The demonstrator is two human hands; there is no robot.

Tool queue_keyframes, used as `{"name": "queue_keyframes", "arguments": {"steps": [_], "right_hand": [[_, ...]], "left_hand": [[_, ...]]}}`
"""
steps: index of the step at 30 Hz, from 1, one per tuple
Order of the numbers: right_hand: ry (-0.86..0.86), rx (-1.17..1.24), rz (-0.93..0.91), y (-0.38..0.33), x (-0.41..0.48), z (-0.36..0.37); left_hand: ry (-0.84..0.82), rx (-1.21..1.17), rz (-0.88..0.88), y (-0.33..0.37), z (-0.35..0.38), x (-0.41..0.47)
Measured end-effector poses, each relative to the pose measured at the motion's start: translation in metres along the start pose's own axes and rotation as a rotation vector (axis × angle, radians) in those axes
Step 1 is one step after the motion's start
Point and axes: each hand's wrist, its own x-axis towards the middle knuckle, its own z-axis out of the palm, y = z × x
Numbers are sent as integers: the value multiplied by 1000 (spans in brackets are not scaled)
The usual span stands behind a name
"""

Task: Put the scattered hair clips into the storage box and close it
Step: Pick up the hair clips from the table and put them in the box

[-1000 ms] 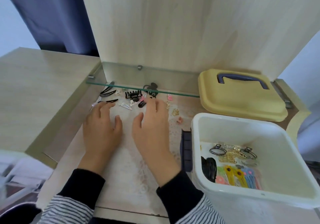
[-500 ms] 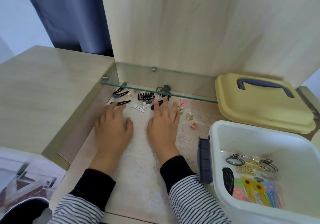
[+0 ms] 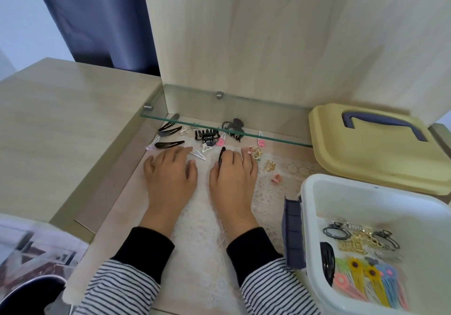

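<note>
Gathering up the hair clips point(image 3: 207, 141) lying loose along the back of the lace mat point(image 3: 202, 229), some of them sitting under the front edge of the glass shelf point(image 3: 256, 117). Judging them light, stiff and slippery. Expecting the thin black snap clips point(image 3: 168, 144), lying flat, to need a fingernail under one end. Seeing the black claw clip point(image 3: 206, 137) standing proud and offering its humped spine for a pinch. Reckoning the gold clips point(image 3: 269, 166) and the small pink clip point(image 3: 276, 178) likely to skid if pushed, so best pinching them from both sides or sweeping them together.

Resting the left hand point(image 3: 170, 178) palm-down on the mat, fingers spread and nearly straight, gripping nothing, fingertips just beside a white clip point(image 3: 198, 155). Laying the right hand point(image 3: 234, 180) flat alongside, with one black clip point(image 3: 220, 156) running between thumb and forefinger. Not being able to tell whether pinching it or merely touching it.

Standing open at the right, near the right forearm: the storage box point(image 3: 366, 202), already holding a layer of stored clips point(image 3: 361, 241). Lying behind it on the counter point(image 3: 114, 188), off the box and waiting for the closing: the yellow lid point(image 3: 366, 158).
</note>
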Motion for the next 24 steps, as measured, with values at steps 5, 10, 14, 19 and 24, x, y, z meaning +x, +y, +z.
{"name": "queue_keyframes", "arguments": {"steps": [5, 10, 14, 19, 24], "right_hand": [[22, -75, 88, 0, 1, -4], [14, -113, 91, 2, 0, -2], [56, -82, 74, 1, 0, -4], [69, -53, 25, 1, -1, -4], [65, -5, 15, 1, -2, -5]], "left_hand": [[52, -20, -16, 1, -3, 0], [72, -66, -42, 1, -1, 0], [38, -45, -76, 0, 1, 1], [52, -64, -42, -1, 1, 2], [46, -100, 21, -3, 3, 3]]}}
